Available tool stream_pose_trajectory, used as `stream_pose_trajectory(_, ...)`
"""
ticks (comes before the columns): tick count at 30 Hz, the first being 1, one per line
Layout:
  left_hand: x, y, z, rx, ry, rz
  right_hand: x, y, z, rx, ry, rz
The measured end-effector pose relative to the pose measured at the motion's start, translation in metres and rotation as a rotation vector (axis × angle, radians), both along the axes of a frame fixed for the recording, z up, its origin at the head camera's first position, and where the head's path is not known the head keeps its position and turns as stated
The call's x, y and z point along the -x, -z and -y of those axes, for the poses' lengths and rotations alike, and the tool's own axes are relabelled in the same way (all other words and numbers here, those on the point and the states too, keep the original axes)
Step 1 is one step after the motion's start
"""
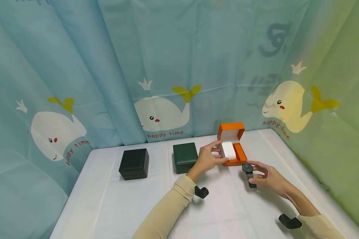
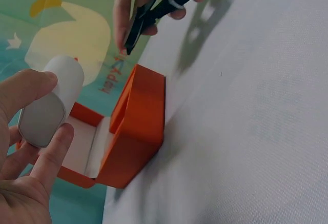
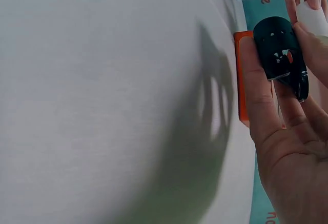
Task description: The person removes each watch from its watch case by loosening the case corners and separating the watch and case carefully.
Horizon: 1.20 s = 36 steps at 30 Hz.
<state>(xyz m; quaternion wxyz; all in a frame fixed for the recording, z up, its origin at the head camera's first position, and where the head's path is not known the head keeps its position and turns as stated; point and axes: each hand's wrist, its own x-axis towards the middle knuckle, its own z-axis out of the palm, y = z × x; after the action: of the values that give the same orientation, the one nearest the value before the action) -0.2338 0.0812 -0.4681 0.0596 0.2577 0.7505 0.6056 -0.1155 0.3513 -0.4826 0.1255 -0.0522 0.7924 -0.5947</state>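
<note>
My left hand (image 1: 207,158) pinches a white watch cushion (image 1: 228,150) between thumb and fingers. In the left wrist view the cushion (image 2: 70,78) shows its rounded, flat end and is held over the box. That orange watch box (image 1: 241,153) has its lid raised at the back and a pale lining inside. To the right and in front of it, my right hand (image 1: 270,180) grips a black wristwatch (image 1: 247,168) by the strap, dial up. The right wrist view shows the watch (image 3: 277,42) curved between thumb and fingers, with the orange box behind.
A closed green box (image 1: 185,156) stands left of the left hand, partly behind it. Farther left sits a closed black box (image 1: 134,163). A white cloth (image 1: 113,205) covers the table. Blue and green whale-print curtains (image 1: 227,66) hang along the back and right side.
</note>
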Motion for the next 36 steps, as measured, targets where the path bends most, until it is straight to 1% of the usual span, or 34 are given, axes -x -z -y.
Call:
stream_pose_trajectory(5,0.001,0.000,-0.001,0.009,-0.005,-0.001,-0.005,0.002,0.001,-0.010,0.009,0.024)
stream_pose_trajectory(11,-0.001,-0.002,-0.003,0.033,-0.012,0.001,-0.008,0.004,0.004,0.004,-0.022,0.000)
stream_pose_trajectory(21,-0.001,-0.002,-0.005,0.026,0.007,0.013,-0.007,0.015,0.011,-0.014,-0.049,-0.015)
stream_pose_trajectory(29,-0.002,-0.001,-0.005,0.022,0.008,0.008,-0.006,0.017,0.014,0.003,-0.051,-0.009)
stream_pose_trajectory(36,-0.002,-0.001,-0.006,0.025,0.008,0.009,-0.007,0.021,0.015,0.005,-0.052,-0.048)
